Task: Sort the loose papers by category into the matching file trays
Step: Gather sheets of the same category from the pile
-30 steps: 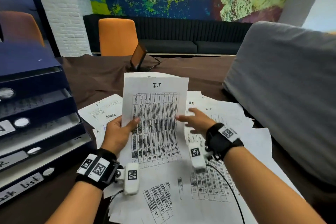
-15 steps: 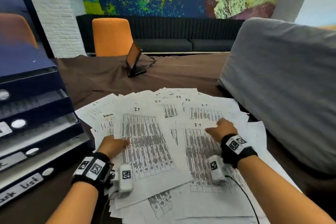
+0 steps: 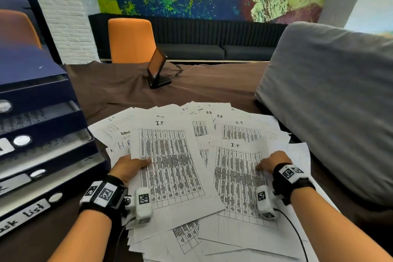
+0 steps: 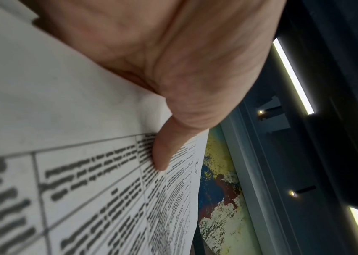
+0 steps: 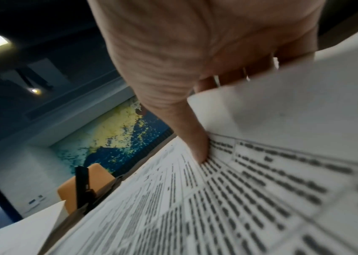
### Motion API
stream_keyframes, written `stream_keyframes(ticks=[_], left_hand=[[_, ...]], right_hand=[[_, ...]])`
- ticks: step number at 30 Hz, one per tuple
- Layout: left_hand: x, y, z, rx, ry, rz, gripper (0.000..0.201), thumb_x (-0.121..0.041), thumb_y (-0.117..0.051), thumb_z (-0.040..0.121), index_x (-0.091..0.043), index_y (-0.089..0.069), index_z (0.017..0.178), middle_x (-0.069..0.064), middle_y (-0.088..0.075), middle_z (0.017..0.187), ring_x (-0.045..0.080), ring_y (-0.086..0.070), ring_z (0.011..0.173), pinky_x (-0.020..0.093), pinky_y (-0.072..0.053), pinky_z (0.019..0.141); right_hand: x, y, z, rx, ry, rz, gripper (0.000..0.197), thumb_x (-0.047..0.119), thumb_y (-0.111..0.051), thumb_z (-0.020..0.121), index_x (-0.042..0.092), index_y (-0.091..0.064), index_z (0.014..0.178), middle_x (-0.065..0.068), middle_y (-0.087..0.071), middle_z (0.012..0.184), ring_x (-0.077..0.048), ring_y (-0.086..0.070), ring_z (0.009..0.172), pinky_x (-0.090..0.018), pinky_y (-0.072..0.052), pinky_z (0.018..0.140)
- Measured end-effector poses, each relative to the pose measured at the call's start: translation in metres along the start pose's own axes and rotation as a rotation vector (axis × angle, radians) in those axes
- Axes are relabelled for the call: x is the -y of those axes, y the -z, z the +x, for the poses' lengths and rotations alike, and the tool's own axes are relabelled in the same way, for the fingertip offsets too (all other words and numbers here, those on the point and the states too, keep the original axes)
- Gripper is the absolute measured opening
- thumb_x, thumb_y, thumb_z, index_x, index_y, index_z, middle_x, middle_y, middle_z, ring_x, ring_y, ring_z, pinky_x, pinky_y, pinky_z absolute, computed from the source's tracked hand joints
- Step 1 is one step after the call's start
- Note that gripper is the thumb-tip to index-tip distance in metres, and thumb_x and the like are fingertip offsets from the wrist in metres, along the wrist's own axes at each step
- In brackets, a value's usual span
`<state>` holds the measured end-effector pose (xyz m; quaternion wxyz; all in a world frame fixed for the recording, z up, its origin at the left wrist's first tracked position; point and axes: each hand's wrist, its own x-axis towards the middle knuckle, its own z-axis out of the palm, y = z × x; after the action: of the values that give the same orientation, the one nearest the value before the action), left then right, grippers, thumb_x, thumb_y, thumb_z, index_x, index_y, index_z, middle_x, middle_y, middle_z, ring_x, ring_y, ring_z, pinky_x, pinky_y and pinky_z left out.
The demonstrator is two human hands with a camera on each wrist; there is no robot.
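Loose printed papers (image 3: pixel 191 238) lie fanned over the brown table. My left hand (image 3: pixel 136 165) pinches the left edge of a sheet headed I.T (image 3: pixel 170 166), thumb (image 4: pixel 163 151) on top of the print and fingers beneath. My right hand (image 3: pixel 271 161) pinches the right edge of a second I.T sheet (image 3: pixel 238 172), with the thumb (image 5: pixel 197 143) pressed on the table of text (image 5: pixel 239 198) and fingers under it. Both sheets lie low over the pile. A dark blue stack of labelled file trays (image 3: pixel 42 144) stands at the left.
A large grey cushion (image 3: pixel 329 102) fills the right side of the table. A tablet on a black stand (image 3: pixel 157 68) sits beyond the papers, with an orange chair (image 3: pixel 131 40) behind it. Sheets marked H.R and Admin show in the pile.
The I.T sheet that my left hand held upright has come down over the pile. My right hand has slid right and taken the edge of the second I.T sheet.
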<state>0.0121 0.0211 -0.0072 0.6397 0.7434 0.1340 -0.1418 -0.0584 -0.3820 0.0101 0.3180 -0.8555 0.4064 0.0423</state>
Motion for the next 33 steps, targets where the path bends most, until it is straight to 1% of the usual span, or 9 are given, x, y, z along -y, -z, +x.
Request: stream_keyframes(ticks=[2,6,12,15,17,19,24,28,33], left_hand=[[-0.002,0.001,-0.004,0.056,0.03,-0.073,0.026,-0.008,-0.072,0.088,0.0,-0.067,0.113,0.022,-0.073,0.109,0.038,-0.07,0.101,0.056,-0.051,0.099],[-0.002,0.005,-0.009,0.179,0.074,-0.328,0.035,-0.018,-0.068,0.09,-0.003,-0.063,0.122,0.024,-0.069,0.118,0.043,-0.066,0.11,0.063,-0.044,0.103],[0.001,0.012,-0.028,0.415,-0.036,-0.6,0.056,-0.027,-0.066,0.091,0.0,-0.054,0.138,0.026,-0.061,0.132,0.043,-0.06,0.12,0.061,-0.043,0.106],[0.007,0.022,-0.027,0.633,-0.18,-0.738,0.052,-0.027,-0.026,0.11,0.005,-0.031,0.151,0.027,-0.038,0.152,0.04,-0.036,0.143,0.054,-0.02,0.122],[-0.003,0.013,-0.04,0.684,-0.239,-0.715,0.053,-0.026,-0.034,0.108,0.007,-0.031,0.15,0.029,-0.043,0.149,0.042,-0.044,0.137,0.056,-0.026,0.119],[-0.019,0.01,-0.05,0.545,-0.107,-0.534,0.06,-0.026,-0.068,0.089,0.007,-0.052,0.137,0.03,-0.061,0.129,0.043,-0.066,0.111,0.058,-0.052,0.096],[-0.029,-0.003,-0.061,0.522,-0.151,-0.301,0.081,-0.039,-0.101,0.038,-0.005,-0.076,0.107,0.024,-0.07,0.117,0.038,-0.07,0.104,0.046,-0.061,0.082],[-0.038,-0.012,-0.065,0.516,-0.172,-0.236,0.058,-0.028,-0.091,0.066,-0.002,-0.072,0.114,0.023,-0.071,0.116,0.036,-0.071,0.103,0.047,-0.059,0.089],[-0.023,-0.009,-0.041,0.088,-0.295,0.338,0.02,-0.011,-0.071,0.091,-0.009,-0.07,0.111,0.001,-0.075,0.101,0.013,-0.07,0.089,0.03,-0.054,0.085]], right_hand=[[-0.006,-0.003,-0.001,0.007,0.054,0.076,0.028,0.015,-0.082,0.077,0.001,-0.062,0.089,-0.016,-0.068,0.099,-0.029,-0.061,0.079,-0.027,-0.048,0.06],[-0.014,-0.004,-0.007,0.065,0.175,0.308,0.003,0.007,-0.067,0.087,0.008,-0.07,0.087,-0.016,-0.072,0.097,-0.033,-0.068,0.089,-0.043,-0.057,0.086],[0.007,-0.002,-0.025,0.298,0.316,0.627,0.019,0.009,-0.06,0.095,0.003,-0.066,0.111,-0.02,-0.072,0.107,-0.043,-0.067,0.101,-0.058,-0.053,0.093],[0.028,-0.005,-0.031,0.354,0.366,0.676,0.021,0.006,-0.06,0.095,0.001,-0.065,0.115,-0.018,-0.071,0.112,-0.039,-0.067,0.104,-0.054,-0.053,0.095],[0.041,-0.008,-0.031,0.342,0.379,0.634,0.019,0.006,-0.061,0.094,0.001,-0.066,0.112,-0.015,-0.071,0.112,-0.037,-0.067,0.104,-0.054,-0.052,0.097],[0.05,-0.014,-0.03,0.318,0.368,0.587,0.02,0.006,-0.062,0.093,0.002,-0.068,0.111,-0.015,-0.071,0.111,-0.036,-0.066,0.103,-0.056,-0.051,0.097],[0.063,-0.024,-0.034,0.324,0.348,0.584,0.021,0.002,-0.06,0.091,0.0,-0.069,0.11,-0.017,-0.073,0.104,-0.039,-0.068,0.099,-0.054,-0.054,0.092],[0.058,-0.021,-0.03,0.184,0.335,0.447,0.011,0.002,-0.058,0.091,0.004,-0.068,0.096,-0.012,-0.069,0.096,-0.032,-0.066,0.089,-0.041,-0.055,0.08],[0.045,-0.006,-0.012,0.07,0.357,0.574,0.009,0.0,-0.063,0.089,0.005,-0.07,0.091,-0.015,-0.069,0.096,-0.028,-0.065,0.081,-0.039,-0.053,0.079]])
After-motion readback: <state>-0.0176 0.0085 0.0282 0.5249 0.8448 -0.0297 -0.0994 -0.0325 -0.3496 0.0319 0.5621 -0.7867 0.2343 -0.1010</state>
